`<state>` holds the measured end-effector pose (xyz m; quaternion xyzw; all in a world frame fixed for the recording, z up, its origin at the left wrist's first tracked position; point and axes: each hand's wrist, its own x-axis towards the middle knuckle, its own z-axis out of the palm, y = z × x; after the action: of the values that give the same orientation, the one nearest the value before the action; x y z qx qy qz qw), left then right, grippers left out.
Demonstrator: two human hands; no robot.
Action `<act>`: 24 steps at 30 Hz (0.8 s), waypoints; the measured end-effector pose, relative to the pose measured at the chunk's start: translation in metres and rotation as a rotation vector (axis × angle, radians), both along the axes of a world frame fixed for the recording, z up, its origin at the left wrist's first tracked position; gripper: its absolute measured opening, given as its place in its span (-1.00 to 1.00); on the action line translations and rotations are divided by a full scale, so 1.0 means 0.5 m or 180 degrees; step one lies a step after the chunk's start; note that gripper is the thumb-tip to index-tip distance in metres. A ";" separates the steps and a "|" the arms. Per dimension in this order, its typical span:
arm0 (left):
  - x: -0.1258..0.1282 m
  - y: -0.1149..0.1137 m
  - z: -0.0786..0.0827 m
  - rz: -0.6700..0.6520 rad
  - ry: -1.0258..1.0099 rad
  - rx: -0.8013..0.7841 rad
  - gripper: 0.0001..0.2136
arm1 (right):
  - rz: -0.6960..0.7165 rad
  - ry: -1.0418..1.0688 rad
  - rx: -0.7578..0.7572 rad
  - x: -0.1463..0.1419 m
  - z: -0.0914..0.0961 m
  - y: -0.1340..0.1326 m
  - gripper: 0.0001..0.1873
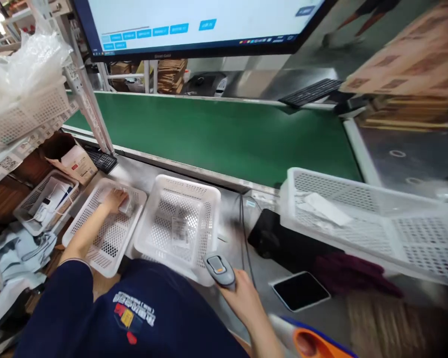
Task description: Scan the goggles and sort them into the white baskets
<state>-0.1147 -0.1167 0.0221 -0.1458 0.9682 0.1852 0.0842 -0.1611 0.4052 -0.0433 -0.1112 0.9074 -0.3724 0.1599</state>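
Low centre, the right hand (242, 298) has its fingers clamped on a grey barcode scanner (219, 270). Left of centre, the left hand (115, 200) closes on a small packet (126, 205) in one basket (97, 238). Four white baskets sit on the counter (254, 268); scanning looks under way. The green conveyor (209, 134) runs beyond.

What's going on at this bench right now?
A person at a packing bench holds a scanner in the right hand, beside a white basket with a small label lying inside. The left hand reaches into a shallower tray and rests on a small pale item. Behind runs a bare green conveyor; a tablet lies to the right.
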 end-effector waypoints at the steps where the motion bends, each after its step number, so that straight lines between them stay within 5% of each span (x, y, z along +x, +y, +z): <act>1: 0.003 -0.003 0.013 0.0016 0.0079 -0.0064 -0.32 | -0.0005 -0.0075 -0.0107 0.000 0.004 -0.001 -0.72; 4: 0.016 -0.016 0.054 0.0053 0.0294 -0.0252 -0.18 | 0.0211 -0.0163 -0.0441 -0.009 0.046 -0.022 -0.69; 8: 0.023 -0.022 0.094 -0.0235 0.0885 -0.0360 -0.04 | 0.1087 0.0103 -0.0712 -0.039 0.168 -0.093 -0.77; 11: 0.010 -0.004 0.107 -0.0571 0.1237 -0.0354 -0.05 | 0.1658 0.0357 -0.0602 -0.063 0.267 -0.150 -0.77; 14: -0.013 0.028 0.110 -0.0804 0.1354 -0.0254 -0.07 | 0.1852 0.0514 -0.0321 -0.081 0.329 -0.183 -0.70; 19: -0.051 0.099 0.104 -0.0921 0.1746 0.0078 -0.09 | 0.1502 0.0601 -0.0366 -0.102 0.324 -0.149 -0.72; 21: -0.072 0.132 0.108 -0.0567 0.1930 0.0428 -0.02 | 0.1225 0.0581 -0.0688 -0.098 0.297 -0.110 -0.81; 24: -0.124 0.179 0.131 0.0329 0.2119 0.1626 0.11 | 0.0624 0.0340 -0.1172 -0.085 0.242 -0.045 -0.73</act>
<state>-0.1769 -0.0270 0.0876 -0.1009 0.8569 0.4601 -0.2092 -0.2036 0.3827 0.0775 -0.2459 0.8161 -0.5081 0.1241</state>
